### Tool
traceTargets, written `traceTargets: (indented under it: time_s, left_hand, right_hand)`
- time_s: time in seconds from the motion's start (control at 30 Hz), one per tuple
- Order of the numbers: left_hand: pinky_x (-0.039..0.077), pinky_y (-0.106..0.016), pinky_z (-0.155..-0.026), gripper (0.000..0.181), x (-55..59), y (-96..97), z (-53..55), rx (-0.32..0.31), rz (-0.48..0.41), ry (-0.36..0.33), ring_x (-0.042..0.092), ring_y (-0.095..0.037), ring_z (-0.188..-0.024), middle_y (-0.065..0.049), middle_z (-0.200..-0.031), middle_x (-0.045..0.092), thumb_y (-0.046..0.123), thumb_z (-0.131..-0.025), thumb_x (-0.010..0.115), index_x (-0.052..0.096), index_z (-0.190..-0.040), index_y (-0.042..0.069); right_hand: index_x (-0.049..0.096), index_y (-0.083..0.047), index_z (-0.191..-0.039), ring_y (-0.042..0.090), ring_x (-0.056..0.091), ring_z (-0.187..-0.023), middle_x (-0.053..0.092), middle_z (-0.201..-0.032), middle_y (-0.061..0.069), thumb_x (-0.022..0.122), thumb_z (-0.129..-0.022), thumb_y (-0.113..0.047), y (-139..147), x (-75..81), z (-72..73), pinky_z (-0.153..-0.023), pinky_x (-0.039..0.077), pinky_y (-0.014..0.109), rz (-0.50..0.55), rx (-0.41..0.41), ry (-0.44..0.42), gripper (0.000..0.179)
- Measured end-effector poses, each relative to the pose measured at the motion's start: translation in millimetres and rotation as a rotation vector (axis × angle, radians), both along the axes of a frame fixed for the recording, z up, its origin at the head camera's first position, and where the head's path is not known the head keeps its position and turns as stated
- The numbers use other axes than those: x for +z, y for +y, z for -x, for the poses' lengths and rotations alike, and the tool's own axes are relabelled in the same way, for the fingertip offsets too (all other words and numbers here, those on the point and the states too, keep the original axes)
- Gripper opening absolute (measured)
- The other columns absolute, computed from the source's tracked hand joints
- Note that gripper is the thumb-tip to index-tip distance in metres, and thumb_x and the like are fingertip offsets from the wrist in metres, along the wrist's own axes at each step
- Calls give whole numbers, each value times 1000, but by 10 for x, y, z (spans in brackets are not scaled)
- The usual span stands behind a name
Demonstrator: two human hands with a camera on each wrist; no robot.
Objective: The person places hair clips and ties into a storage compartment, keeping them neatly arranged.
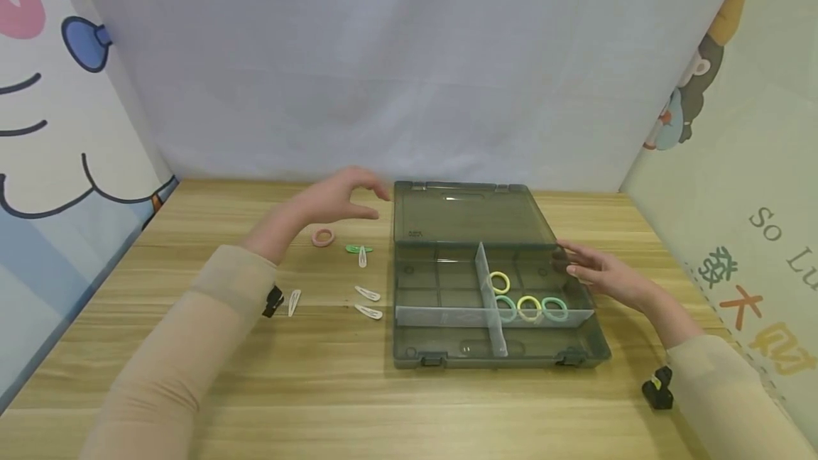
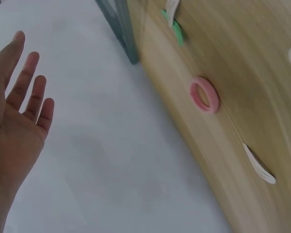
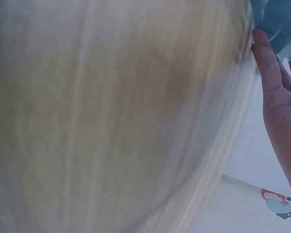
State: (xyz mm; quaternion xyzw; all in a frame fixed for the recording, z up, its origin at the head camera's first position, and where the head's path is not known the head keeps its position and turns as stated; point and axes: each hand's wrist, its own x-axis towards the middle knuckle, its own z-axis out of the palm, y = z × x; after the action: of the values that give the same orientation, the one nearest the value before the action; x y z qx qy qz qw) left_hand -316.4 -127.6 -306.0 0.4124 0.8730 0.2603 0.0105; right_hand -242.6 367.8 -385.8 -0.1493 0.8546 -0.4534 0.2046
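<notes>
A grey translucent compartment box (image 1: 441,339) lies with its lid (image 1: 466,211) folded back. Yellow hair ties (image 1: 530,299) and green hair ties (image 1: 554,299) lie in its right back compartment. Thumb and fingers spread apart, my left hand (image 1: 341,196) hovers beside the lid's left edge and holds nothing. In the left wrist view its palm shows bare. My right hand (image 1: 603,275) is at the box's right side, its extended fingers right at the rim; the right wrist view shows them straight against the bluish plastic (image 3: 276,24).
Left of the box lie a pink hair tie (image 1: 322,237), a green snap clip (image 1: 353,249) and several white snap clips (image 1: 367,294). Clear dividers (image 1: 441,316) cross inside the box. A pale curtain (image 1: 409,77) hangs behind the table.
</notes>
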Motion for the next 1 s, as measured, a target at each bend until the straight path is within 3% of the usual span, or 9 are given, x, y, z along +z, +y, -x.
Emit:
traceTargets:
  time_s: [0.13, 0.4, 0.8, 1.0]
  left_hand:
    - [31, -46, -105, 32, -100, -173, 46, 75, -10, -18, 47, -28, -119, -9, -120, 60, 20, -86, 70, 63, -115, 8]
    - [35, -49, -102, 32, -363, -435, 147, 141, -34, 15, 51, -33, -115, -15, -115, 63, 14, -85, 71, 63, -113, 0]
    - [33, -55, -102, 35, -630, -688, 208, 278, -44, -154, 48, -37, -118, -22, -115, 61, 10, -84, 71, 62, -115, -3]
    - [31, -55, -104, 32, -807, -778, 234, 332, -26, -220, 46, -36, -121, -18, -113, 62, 11, -85, 70, 63, -115, 0]
  right_hand:
    - [13, -15, -152, 49, 17, -137, 10, -154, 26, 44, -101, -32, 3, -9, 2, -98, 28, 68, -4, -3, -4, 63]
    - [13, -15, -152, 48, 12, -138, 9, -154, 26, 45, -101, -32, -10, 0, -10, -98, 27, 68, 7, -3, -8, 63]
    - [14, -15, -152, 49, 13, -138, 10, -154, 27, 45, -101, -31, -23, -28, -16, -98, 29, 67, 4, -13, -2, 63]
    - [14, -15, -152, 50, 13, -138, 10, -154, 27, 45, -101, -32, -41, -11, -14, -98, 28, 68, -2, -11, 2, 63]
